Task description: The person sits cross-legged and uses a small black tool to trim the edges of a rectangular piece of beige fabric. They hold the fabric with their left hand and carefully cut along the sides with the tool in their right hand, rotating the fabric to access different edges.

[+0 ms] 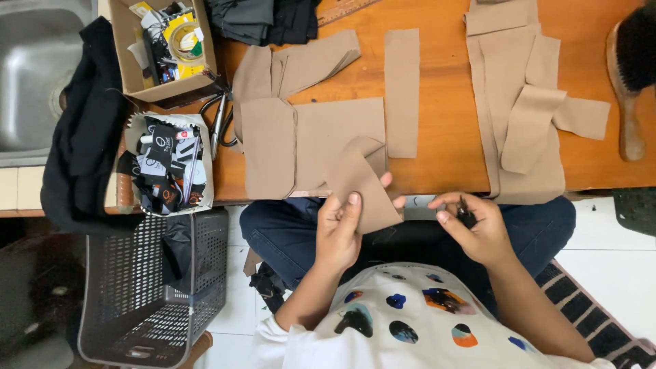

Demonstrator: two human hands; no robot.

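My left hand [339, 229] pinches a folded tan fabric piece [361, 183] at the near edge of the orange wooden table [444, 143]; thumb and fingers clamp its lower corner. My right hand [475, 224] is closed around a small dark tool [467, 215], likely a thread snipper, a short way right of the fabric. Both hands hover over my lap in blue jeans.
More tan cut pieces lie on the table: a stack [301, 147] ahead and a pile [523, 109] at right. Scissors [220, 123], a cardboard box [164, 48], a box of labels [167, 164], a grey plastic basket [157, 287] and a brush [632, 75] surround them.
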